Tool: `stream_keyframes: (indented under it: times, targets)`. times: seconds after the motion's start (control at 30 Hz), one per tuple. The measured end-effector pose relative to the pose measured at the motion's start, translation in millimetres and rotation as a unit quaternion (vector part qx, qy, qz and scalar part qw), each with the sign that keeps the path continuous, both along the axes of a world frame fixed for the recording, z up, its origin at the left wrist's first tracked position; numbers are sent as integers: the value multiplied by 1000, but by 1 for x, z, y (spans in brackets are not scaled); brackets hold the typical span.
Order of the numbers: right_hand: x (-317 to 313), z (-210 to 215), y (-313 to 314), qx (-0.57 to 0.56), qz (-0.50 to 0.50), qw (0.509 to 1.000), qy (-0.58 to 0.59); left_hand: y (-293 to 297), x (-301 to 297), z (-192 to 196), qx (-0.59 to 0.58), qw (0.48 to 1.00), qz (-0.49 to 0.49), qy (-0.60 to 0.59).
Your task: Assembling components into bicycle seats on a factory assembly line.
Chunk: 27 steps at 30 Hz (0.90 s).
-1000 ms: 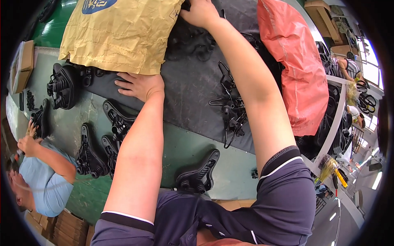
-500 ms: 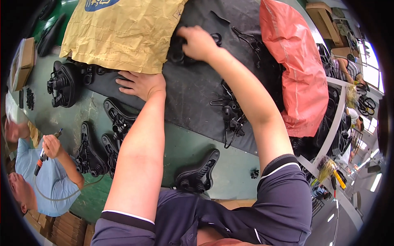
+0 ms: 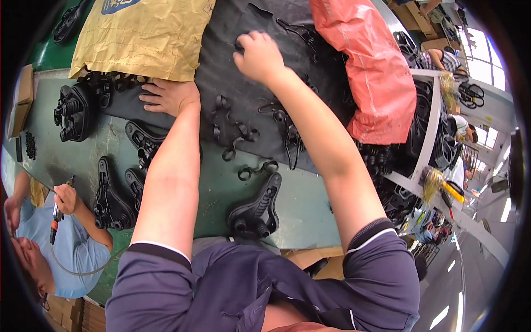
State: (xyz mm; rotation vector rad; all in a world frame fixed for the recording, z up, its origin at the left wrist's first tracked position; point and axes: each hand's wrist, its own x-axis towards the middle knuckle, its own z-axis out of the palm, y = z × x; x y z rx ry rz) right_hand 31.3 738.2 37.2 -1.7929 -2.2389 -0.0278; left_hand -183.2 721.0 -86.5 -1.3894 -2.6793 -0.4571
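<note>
My left hand (image 3: pixel 168 97) lies flat, fingers spread, pinning the black mat (image 3: pixel 232 83) just below the tan paper sack (image 3: pixel 144 36). My right hand (image 3: pixel 259 55) reaches farther out, fingers curled over small black clips (image 3: pixel 243 47) on the mat; whether they are gripped I cannot tell. Best to keep the mat pinned and lift cleanly. The sack has a blue label at its far edge. An orange-red bag (image 3: pixel 370 72) lies right of my right hand.
</note>
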Motion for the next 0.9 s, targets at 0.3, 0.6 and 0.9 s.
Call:
stream_keyframes:
  times: [0.3,0.6,0.9]
  targets:
    - [-39,14,-59,-290,132,945,-77,-58,4,82,53,927,-3,-372]
    - [56,22,-180,-87,-105,986,91,-248,-1,103,-71,753,-578,-306]
    - [23,-14,-349,-169,-290,931,143,-303,-27,72,-254,758,-529,-285]
